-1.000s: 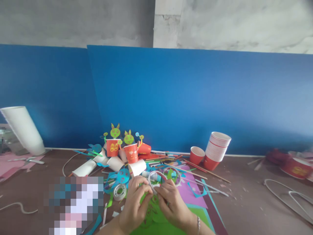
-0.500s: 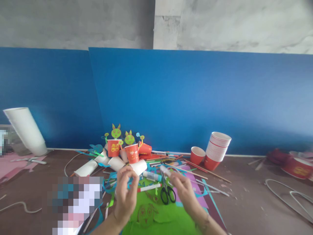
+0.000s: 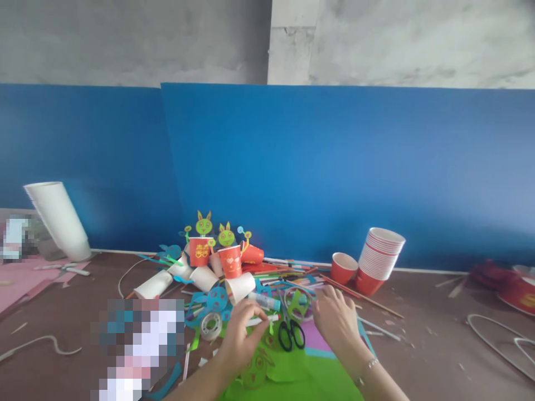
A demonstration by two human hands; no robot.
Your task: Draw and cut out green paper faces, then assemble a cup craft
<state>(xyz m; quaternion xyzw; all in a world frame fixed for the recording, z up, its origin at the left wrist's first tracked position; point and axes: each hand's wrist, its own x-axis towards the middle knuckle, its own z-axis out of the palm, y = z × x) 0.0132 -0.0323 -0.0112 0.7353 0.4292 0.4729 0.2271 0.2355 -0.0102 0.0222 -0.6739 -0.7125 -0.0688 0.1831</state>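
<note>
My left hand (image 3: pixel 246 334) hovers over the green paper (image 3: pixel 326 381), thumb and bent fingers apart. Just behind the gap between them lies a white marker with a red end (image 3: pixel 263 319). My right hand (image 3: pixel 334 317) is palm down above the purple paper (image 3: pixel 315 336), fingers slightly spread and bent away from me. Its fingertips are hidden, and I see nothing held. Black-handled scissors (image 3: pixel 291 334) lie between the hands. A face drawn in brown (image 3: pixel 254 368) marks the green sheet. A roll of clear tape (image 3: pixel 210 326) lies left of my left hand.
Two red cups with green rabbit figures (image 3: pixel 199 252) stand behind a heap of white cups (image 3: pixel 154 284) and paper scraps. A glue stick (image 3: pixel 265 301) lies near the scissors. Stacked paper cups (image 3: pixel 381 253) and a single red cup (image 3: pixel 343 268) stand right. White cups (image 3: pixel 61 220) lean at left.
My right hand has turned palm down and moved right; the white stick it held no longer shows. My left hand has moved right and lower, its fingers nearer the marker. The view shifts slightly.
</note>
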